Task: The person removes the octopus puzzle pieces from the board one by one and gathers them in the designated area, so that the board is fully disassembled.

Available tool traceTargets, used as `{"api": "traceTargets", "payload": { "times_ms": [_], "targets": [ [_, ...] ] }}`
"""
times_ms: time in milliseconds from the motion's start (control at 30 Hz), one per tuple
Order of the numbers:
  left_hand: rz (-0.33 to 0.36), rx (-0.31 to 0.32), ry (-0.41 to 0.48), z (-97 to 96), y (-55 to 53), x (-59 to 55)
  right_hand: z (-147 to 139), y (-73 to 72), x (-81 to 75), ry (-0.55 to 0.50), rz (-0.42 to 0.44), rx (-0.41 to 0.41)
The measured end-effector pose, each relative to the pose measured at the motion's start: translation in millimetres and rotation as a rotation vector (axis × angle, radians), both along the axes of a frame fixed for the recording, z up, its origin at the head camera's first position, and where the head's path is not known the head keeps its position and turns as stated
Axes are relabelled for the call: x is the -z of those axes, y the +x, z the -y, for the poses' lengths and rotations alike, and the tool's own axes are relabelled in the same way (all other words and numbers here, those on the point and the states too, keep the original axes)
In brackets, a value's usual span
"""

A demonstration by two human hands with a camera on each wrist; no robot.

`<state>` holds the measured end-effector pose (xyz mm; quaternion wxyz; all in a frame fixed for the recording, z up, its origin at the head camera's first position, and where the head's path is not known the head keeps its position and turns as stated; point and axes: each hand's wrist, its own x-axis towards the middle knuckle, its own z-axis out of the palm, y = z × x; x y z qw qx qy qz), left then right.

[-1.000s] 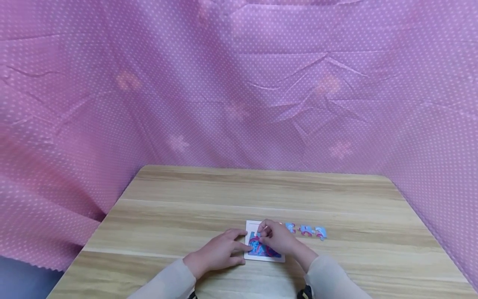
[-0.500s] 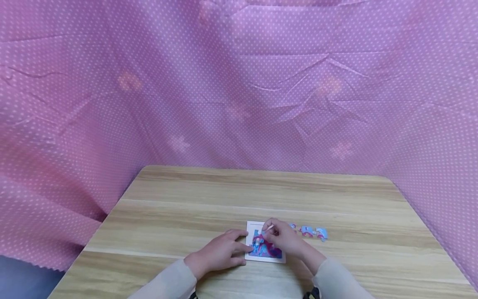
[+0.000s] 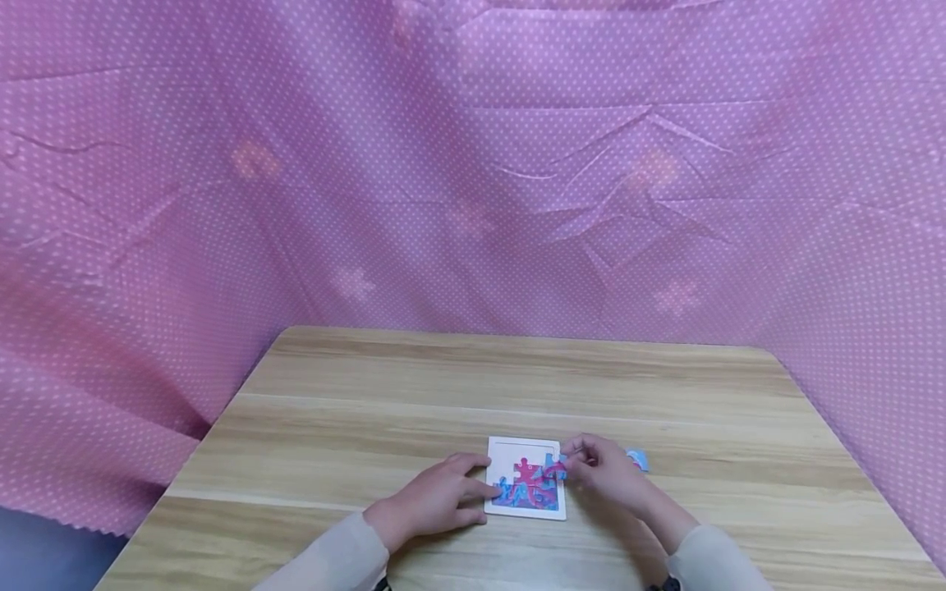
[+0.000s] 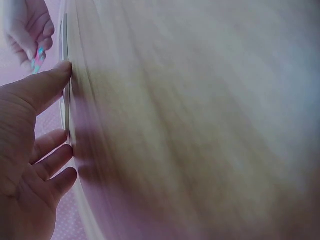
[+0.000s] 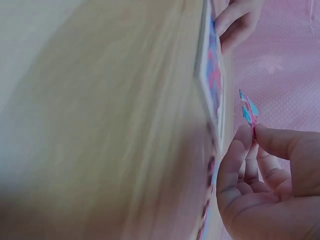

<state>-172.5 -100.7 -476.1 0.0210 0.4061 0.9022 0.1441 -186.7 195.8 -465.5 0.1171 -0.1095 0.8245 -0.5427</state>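
Note:
A white square puzzle tray (image 3: pixel 510 450) lies on the table, its lower part filled with blue, purple and red picture pieces (image 3: pixel 526 492). A red piece (image 3: pixel 525 471) stands above that row with its tab up. My left hand (image 3: pixel 439 499) rests at the tray's left edge, fingers spread and touching it. Thumb and fingertips of my right hand (image 3: pixel 609 472) pinch a blue-and-pink puzzle piece (image 5: pixel 249 109), raised beyond the tray's surface in the right wrist view. From the head, this piece overlaps the tray's right side.
Another light blue puzzle piece (image 3: pixel 637 459) shows beyond my right hand, which hides part of the table there. The wooden table (image 3: pixel 414 394) extends to a pink dotted curtain (image 3: pixel 473 205) behind and at both sides.
My right hand has moved right from over the tray's middle to its right side, carrying the puzzle piece. The red piece is now uncovered. My left hand stays in place.

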Motion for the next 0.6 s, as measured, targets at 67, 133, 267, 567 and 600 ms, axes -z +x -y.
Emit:
{"api": "traceTargets", "payload": {
  "times_ms": [67, 133, 267, 567, 600],
  "targets": [
    [0.001, 0.0, -0.002, 0.1, 0.4, -1.3, -5.7, 1.8, 1.3, 0.001, 0.001, 0.011],
    [0.007, -0.001, -0.005, 0.2, 0.8, -2.2, -10.9, 3.7, 2.6, 0.004, 0.004, 0.02],
    [0.02, -0.007, -0.007, 0.4, 1.5, -3.5, -18.4, 7.7, 4.6, 0.041, -0.008, 0.046],
    [0.038, -0.013, -0.015, 0.5, 2.8, -4.4, -20.5, 13.5, 7.7, 0.166, -0.063, 0.079],
    [0.038, -0.014, -0.017, 0.5, 3.1, -4.5, -20.2, 14.2, 7.5, 0.174, -0.07, 0.081]
  ]
}}
